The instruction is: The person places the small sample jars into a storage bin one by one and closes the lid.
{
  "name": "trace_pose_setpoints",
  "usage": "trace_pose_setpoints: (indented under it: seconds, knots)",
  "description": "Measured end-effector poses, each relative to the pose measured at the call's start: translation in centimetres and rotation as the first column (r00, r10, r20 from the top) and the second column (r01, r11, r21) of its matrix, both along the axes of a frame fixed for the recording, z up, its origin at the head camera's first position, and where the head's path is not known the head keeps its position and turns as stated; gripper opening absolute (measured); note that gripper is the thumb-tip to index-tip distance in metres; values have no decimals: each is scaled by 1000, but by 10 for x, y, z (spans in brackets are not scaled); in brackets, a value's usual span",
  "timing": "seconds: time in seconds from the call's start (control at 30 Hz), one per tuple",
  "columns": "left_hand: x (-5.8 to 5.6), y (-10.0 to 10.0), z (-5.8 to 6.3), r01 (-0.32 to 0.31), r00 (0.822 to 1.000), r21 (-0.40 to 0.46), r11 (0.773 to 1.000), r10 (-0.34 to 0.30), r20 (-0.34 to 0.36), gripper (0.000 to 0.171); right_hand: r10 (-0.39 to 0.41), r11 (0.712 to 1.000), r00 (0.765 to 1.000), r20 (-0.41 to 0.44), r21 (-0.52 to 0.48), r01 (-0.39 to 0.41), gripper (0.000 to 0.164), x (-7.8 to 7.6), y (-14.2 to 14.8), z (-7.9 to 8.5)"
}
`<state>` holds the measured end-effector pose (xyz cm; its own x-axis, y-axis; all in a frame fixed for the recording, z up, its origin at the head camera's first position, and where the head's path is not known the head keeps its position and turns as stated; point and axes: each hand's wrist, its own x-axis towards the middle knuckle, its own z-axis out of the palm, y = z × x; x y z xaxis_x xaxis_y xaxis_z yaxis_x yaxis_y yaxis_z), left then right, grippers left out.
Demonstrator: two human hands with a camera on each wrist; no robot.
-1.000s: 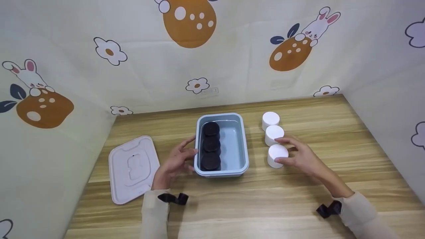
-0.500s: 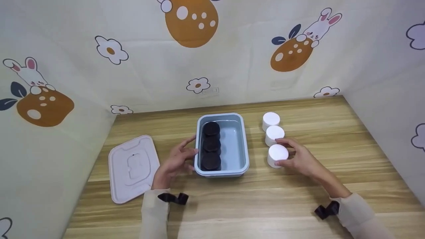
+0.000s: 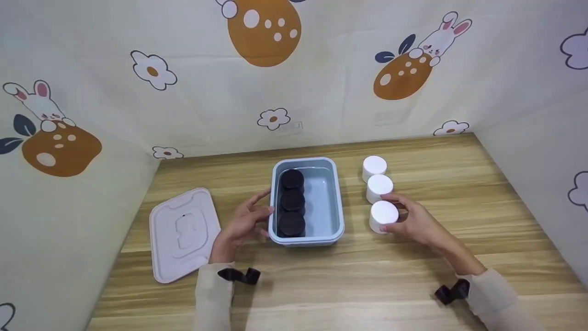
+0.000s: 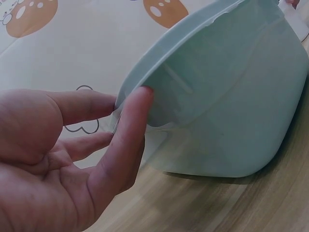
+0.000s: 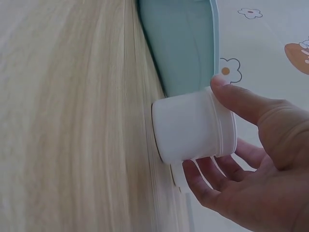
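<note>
Along the left edge of the light blue plastic box (image 3: 340,207), my left hand (image 3: 242,223) grips lightly, its thumb and fingertips at the rim (image 4: 159,63). Inside the box, several round black lidded jars (image 3: 292,201) form a row along the left side. My right hand (image 3: 415,220) holds the nearest white jar (image 3: 384,216) between thumb and fingers. In the right wrist view the white jar (image 5: 186,128) stands on the table with the thumb at its lid. Two more white jars (image 3: 380,186) (image 3: 374,166) line up behind it.
A pale, flat lid (image 3: 183,234) lies on the wooden table (image 3: 321,285) at the left, beside my left wrist. Cloth walls (image 3: 330,101) printed with rabbits and flowers close off the table's back and sides.
Almost nothing differs. Both hands stay in place on the box and the nearest white jar; the right wrist shifts very slightly.
</note>
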<state>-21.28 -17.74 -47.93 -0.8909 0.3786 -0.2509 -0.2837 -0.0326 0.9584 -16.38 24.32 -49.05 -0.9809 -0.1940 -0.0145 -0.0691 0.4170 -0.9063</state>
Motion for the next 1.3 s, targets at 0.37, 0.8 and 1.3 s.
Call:
trace_pose_setpoints:
  seconds: [0.37,0.8,1.3]
  knots:
    - [0,-1,0,10,1000,-1,1000,-10,5,66,19,1000,1000,15,-5,-19,72,0,-1,1]
    - [-1,-1,-1,7,1000,-22,1000,-7,13,66,3,994,999,-36,-106,-6,78,-6,-25,39]
    - [0,-1,0,-5,1000,-58,998,5,14,65,87,995,991,-106,58,-81,72,-51,-67,85]
